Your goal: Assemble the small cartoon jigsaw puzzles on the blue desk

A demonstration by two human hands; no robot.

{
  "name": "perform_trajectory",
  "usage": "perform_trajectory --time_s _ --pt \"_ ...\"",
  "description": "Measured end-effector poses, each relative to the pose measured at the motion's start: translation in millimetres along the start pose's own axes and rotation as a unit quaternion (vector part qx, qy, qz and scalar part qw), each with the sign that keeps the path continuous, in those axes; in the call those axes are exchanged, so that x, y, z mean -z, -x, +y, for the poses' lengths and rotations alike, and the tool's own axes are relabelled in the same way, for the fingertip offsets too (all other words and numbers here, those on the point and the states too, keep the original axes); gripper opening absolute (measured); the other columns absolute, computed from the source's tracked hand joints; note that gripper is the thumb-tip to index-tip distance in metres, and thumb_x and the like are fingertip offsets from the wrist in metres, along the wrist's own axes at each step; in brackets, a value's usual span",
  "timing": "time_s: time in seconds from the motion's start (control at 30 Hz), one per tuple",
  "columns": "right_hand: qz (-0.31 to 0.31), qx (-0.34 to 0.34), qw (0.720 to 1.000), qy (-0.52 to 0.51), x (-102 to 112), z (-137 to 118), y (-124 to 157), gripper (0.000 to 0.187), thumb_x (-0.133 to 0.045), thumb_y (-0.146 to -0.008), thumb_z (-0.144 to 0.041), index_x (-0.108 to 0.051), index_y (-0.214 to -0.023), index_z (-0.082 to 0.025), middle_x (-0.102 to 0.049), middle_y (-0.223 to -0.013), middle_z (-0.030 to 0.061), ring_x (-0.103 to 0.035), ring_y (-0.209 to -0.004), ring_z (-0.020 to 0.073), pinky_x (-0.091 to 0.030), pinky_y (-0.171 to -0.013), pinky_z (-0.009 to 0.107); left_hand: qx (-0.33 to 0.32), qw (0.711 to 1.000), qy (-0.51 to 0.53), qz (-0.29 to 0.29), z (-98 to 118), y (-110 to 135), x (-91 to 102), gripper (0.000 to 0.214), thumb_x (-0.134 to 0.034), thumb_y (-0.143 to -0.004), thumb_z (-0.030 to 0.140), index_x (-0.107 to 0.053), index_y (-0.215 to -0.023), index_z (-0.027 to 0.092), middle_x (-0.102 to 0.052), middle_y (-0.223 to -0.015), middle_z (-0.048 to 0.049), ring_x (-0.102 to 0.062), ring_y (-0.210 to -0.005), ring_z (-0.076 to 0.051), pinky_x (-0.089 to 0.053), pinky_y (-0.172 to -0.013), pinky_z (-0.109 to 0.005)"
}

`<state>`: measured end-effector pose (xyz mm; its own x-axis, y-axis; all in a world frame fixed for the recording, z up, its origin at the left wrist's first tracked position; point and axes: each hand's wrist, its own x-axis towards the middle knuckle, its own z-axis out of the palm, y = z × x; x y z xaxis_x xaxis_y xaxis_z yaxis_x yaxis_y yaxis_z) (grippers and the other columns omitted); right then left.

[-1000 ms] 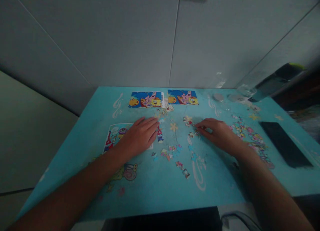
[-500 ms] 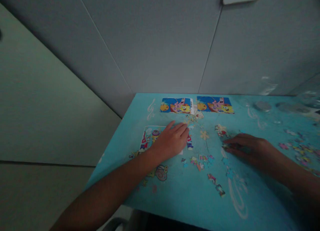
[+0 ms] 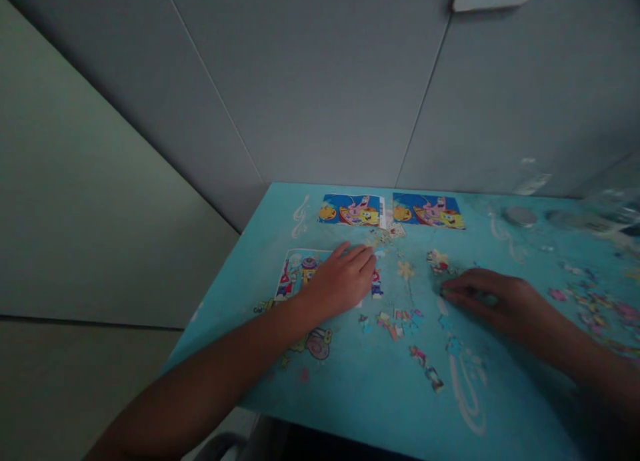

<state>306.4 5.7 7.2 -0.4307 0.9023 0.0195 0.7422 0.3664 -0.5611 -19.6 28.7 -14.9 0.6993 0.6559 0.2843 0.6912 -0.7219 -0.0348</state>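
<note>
My left hand (image 3: 343, 278) lies over a cartoon picture sheet (image 3: 295, 264), its fingers stretched out and pointing right. The hand hides much of the sheet. A narrow joined strip of puzzle pieces (image 3: 377, 284) shows just beyond the fingertips. To the right, thumb and fingertips of my right hand (image 3: 493, 291) are pinched together low over the table on a small puzzle piece (image 3: 443, 290), mostly hidden. Other puzzle pieces (image 3: 437, 261) lie just past those fingertips. Between my hands is a small heap of loose pieces (image 3: 399, 321), with a short chain of pieces (image 3: 427, 368) nearer to me.
Two matching cartoon cards (image 3: 353, 210) stand side by side near the wall on the turquoise table (image 3: 360, 388). A large scatter of pieces (image 3: 595, 298) spreads at right. Behind it are a round grey lid (image 3: 520, 216) and clear plastic containers (image 3: 615, 208).
My right hand has shifted very slightly with its pinch kept. My left hand stays on the sheet. The whole view has tilted a little.
</note>
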Motion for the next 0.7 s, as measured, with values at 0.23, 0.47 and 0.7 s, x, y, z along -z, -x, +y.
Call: perform_trajectory --time_s 0.23,0.47,0.7 --pt "0.046 0.013 0.999 -0.003 -7 -31 -36 0.023 -0.059 -0.096 -0.038 -0.075 -0.106 -0.025 -0.075 -0.104 0.0061 -0.069 -0.086 0.0210 -0.056 -0.076 0.034 -0.004 1.000 0.016 0.015 -1 0 -1.8 0.034 -0.047 -0.102 0.024 -0.060 -0.129 0.010 -0.061 -0.138 -0.0160 -0.053 -0.132 -0.027 -0.036 -0.115 -0.050" --pt "0.077 -0.034 0.995 0.056 -20 -29 -79 0.026 -0.066 -0.089 -0.035 -0.076 -0.109 -0.022 -0.075 -0.099 0.0070 -0.069 -0.082 0.0218 -0.054 -0.075 0.035 -0.010 0.999 0.019 0.025 -2 0 -0.9 0.033 -0.048 -0.100 0.021 -0.061 -0.128 0.009 -0.062 -0.136 -0.0160 -0.054 -0.131 -0.027 -0.036 -0.114 -0.049" --pt "0.045 -0.053 0.997 0.038 -25 -22 -94 0.029 -0.069 -0.084 -0.033 -0.077 -0.109 -0.020 -0.075 -0.094 0.0071 -0.067 -0.077 0.0204 -0.053 -0.070 0.034 -0.010 1.000 0.009 0.024 0 -1 0.3 0.033 -0.046 -0.100 0.020 -0.061 -0.127 0.009 -0.062 -0.135 -0.0171 -0.055 -0.129 -0.027 -0.037 -0.114 -0.049"
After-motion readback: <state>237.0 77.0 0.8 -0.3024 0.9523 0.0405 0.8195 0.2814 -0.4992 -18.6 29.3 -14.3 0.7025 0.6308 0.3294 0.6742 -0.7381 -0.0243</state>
